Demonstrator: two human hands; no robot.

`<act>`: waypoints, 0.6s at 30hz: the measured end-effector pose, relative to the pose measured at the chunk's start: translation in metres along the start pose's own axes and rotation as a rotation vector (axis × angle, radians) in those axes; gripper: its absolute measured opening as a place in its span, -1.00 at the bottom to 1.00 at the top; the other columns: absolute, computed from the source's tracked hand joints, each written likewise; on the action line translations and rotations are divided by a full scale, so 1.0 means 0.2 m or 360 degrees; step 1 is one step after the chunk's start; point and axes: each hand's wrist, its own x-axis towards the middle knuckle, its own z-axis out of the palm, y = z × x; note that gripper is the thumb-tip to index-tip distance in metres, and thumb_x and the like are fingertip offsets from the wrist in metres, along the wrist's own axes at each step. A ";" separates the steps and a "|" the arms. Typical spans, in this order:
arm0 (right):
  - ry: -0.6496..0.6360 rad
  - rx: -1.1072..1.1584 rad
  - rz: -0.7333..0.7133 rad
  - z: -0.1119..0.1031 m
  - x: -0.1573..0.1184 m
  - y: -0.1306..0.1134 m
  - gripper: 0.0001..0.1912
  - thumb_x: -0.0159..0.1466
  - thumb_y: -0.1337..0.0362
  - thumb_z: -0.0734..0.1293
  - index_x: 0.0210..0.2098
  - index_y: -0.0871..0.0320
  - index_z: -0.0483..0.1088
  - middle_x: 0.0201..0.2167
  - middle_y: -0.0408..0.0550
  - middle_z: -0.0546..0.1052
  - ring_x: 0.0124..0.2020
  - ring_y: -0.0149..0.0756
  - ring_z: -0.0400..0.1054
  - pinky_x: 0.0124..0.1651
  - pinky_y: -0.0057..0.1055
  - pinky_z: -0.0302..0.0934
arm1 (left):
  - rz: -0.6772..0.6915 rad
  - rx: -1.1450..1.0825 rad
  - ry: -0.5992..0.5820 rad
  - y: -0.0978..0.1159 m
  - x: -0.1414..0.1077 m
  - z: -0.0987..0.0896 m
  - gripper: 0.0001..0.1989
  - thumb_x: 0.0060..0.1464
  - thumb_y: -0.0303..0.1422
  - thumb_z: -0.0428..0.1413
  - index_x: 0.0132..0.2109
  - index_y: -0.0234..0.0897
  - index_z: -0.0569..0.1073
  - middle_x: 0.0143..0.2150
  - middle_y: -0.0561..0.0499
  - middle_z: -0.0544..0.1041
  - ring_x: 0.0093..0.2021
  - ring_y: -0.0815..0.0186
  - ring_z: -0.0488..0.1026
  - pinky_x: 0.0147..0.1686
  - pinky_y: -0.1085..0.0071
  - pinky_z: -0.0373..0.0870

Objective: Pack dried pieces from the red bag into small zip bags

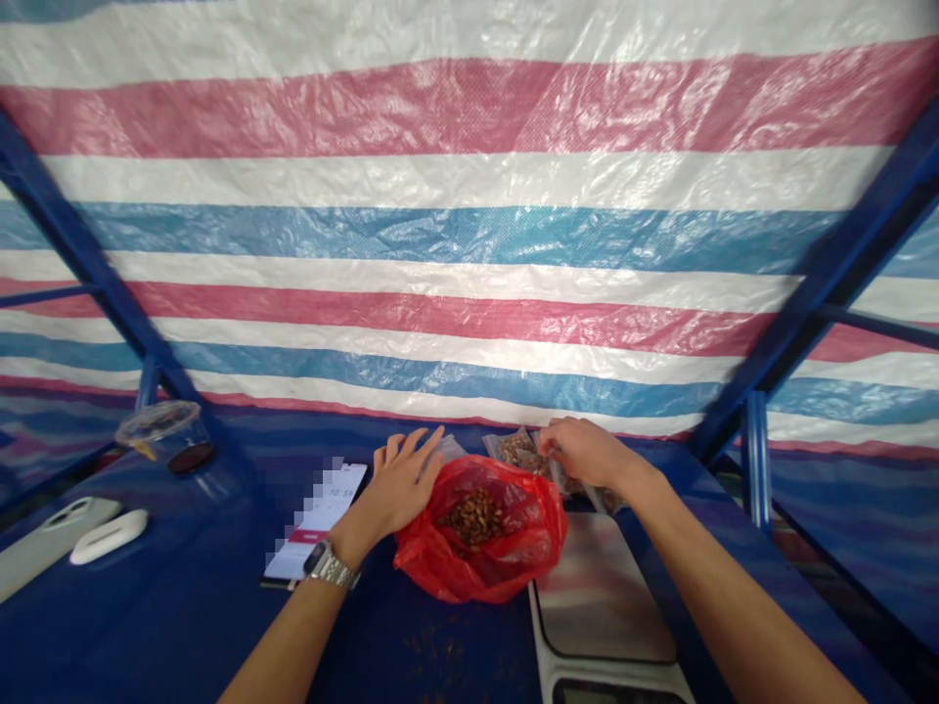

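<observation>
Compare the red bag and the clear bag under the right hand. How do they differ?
The red bag is opaque-red and gathered open, while the clear bag is see-through and lies flatter behind it. The red bag also looks larger than the clear bag. The left hand rests at the red bag; the right hand is at the clear bag. Both hold brown nut-like pieces.

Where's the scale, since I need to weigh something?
In the head view, the scale sits at the bottom, right of centre, just below the red bag and beneath the right hand.

A plastic bag of nuts (514, 548) lies between a phone (308, 523) and a kitchen scale (605, 596).
</observation>
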 end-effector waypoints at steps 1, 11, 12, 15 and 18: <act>-0.0004 0.0011 -0.0004 0.00 0.00 0.00 -0.66 0.19 0.57 0.29 -0.22 0.11 0.62 -0.17 0.03 0.66 -0.06 -0.09 0.53 -0.01 -0.34 0.27 | 0.0007 0.0007 -0.0028 0.00 -0.01 0.01 -0.47 0.44 -0.13 -0.21 0.43 0.00 0.31 0.45 -0.11 0.33 0.39 -0.14 0.19 0.31 -0.24 0.06; -0.0048 0.0146 0.0001 -0.02 -0.02 0.01 -0.64 0.05 0.58 0.34 -0.26 0.11 0.60 -0.30 -0.08 0.66 -0.23 -0.17 0.53 -0.10 -0.37 0.26 | 0.0195 0.0121 0.0017 0.05 -0.03 0.05 -0.45 0.44 -0.23 -0.19 0.48 -0.11 0.22 0.46 -0.13 0.34 0.47 -0.15 0.12 0.36 -0.26 -0.03; -0.0053 0.0167 -0.0015 -0.03 -0.01 0.00 -0.63 0.06 0.58 0.33 -0.23 0.11 0.60 -0.32 -0.08 0.66 -0.25 -0.19 0.52 -0.11 -0.38 0.26 | 0.0189 0.0118 0.0014 0.05 -0.02 0.05 -0.46 0.44 -0.21 -0.18 0.47 -0.10 0.24 0.46 -0.13 0.34 0.48 -0.16 0.11 0.36 -0.27 -0.03; -0.0055 0.0220 -0.0054 -0.07 -0.02 0.00 -0.64 0.12 0.55 0.30 -0.20 0.13 0.62 -0.32 -0.07 0.66 -0.27 -0.20 0.52 -0.15 -0.38 0.26 | 0.0152 0.0167 -0.0071 0.05 -0.02 0.06 -0.51 0.43 -0.20 -0.13 0.39 -0.07 0.38 0.43 -0.13 0.38 0.48 -0.22 0.10 0.36 -0.32 -0.05; 0.0001 0.0364 -0.0089 -0.14 -0.05 0.00 -0.71 0.18 0.50 0.27 -0.27 0.14 0.60 -0.28 -0.05 0.67 -0.24 -0.19 0.53 -0.13 -0.36 0.29 | 0.0165 0.0164 -0.0101 0.05 -0.02 0.07 -0.49 0.44 -0.22 -0.16 0.39 -0.15 0.38 0.42 -0.15 0.39 0.49 -0.21 0.08 0.36 -0.29 -0.06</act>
